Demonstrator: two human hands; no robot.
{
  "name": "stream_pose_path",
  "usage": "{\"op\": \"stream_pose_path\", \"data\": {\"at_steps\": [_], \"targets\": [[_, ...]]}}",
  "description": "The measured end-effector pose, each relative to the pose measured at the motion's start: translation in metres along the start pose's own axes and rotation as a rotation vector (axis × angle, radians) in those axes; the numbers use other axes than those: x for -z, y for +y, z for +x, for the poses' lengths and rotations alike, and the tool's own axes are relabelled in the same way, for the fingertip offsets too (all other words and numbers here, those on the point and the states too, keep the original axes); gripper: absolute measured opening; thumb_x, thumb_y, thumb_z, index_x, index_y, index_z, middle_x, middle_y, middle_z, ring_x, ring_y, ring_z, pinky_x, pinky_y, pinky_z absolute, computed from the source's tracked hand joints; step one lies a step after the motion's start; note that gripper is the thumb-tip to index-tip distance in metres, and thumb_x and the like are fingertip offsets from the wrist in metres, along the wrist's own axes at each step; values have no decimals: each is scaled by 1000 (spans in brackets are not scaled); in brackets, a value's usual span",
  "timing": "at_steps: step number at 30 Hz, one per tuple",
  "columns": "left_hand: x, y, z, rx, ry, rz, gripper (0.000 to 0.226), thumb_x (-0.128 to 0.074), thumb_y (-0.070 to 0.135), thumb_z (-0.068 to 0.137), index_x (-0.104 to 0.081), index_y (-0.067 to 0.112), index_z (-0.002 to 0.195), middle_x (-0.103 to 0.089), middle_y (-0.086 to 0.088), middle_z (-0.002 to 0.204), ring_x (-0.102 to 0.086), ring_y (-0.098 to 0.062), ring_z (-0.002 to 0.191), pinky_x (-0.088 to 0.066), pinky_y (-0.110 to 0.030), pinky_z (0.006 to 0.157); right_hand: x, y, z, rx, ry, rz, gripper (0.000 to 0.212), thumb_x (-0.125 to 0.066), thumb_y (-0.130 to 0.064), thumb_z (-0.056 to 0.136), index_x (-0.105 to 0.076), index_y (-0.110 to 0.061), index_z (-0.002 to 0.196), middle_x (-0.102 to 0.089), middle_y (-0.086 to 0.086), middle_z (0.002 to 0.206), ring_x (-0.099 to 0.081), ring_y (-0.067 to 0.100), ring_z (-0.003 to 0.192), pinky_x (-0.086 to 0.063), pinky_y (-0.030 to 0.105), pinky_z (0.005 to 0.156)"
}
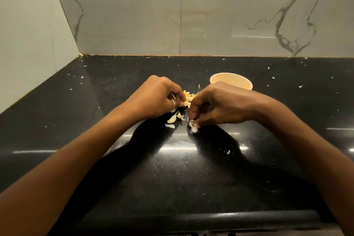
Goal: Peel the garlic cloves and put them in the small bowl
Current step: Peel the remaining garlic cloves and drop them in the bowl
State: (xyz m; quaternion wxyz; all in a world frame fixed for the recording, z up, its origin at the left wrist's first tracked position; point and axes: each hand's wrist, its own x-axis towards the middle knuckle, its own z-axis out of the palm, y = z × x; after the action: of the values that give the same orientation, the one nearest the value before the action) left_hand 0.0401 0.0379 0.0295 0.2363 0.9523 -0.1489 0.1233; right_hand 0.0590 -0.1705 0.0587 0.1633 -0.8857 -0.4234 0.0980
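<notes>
While the right hand [220,103] pinches a blurred garlic clove [193,128], axis unclear, the left hand [157,97] shows an unreadable grip.

Right hand [214,104] pinches a garlic clove [193,127] near the small bowl [230,82].

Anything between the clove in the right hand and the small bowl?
Nothing visible blocks it. The right hand pinches the clove low over the counter, the small bowl stands just behind that hand, and the peel pile lies left of the path.
</notes>
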Motion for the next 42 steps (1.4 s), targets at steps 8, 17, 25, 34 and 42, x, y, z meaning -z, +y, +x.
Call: {"op": "stream_pose_path", "data": {"at_steps": [8,17,25,34,42], "targets": [[6,-7,2,-4,141,-83,18,-80,27,84,-78,29,102,-70,4,91,-64,-10,75,-51,-23,70,-10,-1,7,150,369,-16,10,-78,-17,83,-79,-24,89,-68,-7,85,-63,8,74,-52,31,71],[6,-10,1,93,313,-76,32,-77,11,83,-56,31,69,-66,13,76,-59,-4,61,-52,-29,67,-42,-16,25,338,232,-131,22,-71,-9,89,-79,-20,106,-72,0,105,-63,19,97,-49,28,84],[5,-9,0,123,324,-24,41,-82,26,80,-47,33,61,-70,7,86,-57,-10,68,-50,-36,74,-43,-16,21,291,289,-41,22,-63,-1,90,-74,-12,105,-61,-6,99,-55,17,91,-44,26,79],[19,15,-10,192,58,-614,18,-65,3,94,-66,15,108,-73,-7,97,-74,-20,71,-59,-26,59,-22,-4,21,-43,713,488,11,-71,-12,93,-78,-16,100,-75,0,88,-69,12,83,-57,28,74],[3,18,-12,264,7,-868,18,-69,11,92,-71,1,108,-76,-16,87,-74,-18,79,-59,-20,67,-24,-2,20,-84,724,657,9,-75,-5,88,-76,-11,95,-77,6,87,-75,18,84,-62,36,82]]}}
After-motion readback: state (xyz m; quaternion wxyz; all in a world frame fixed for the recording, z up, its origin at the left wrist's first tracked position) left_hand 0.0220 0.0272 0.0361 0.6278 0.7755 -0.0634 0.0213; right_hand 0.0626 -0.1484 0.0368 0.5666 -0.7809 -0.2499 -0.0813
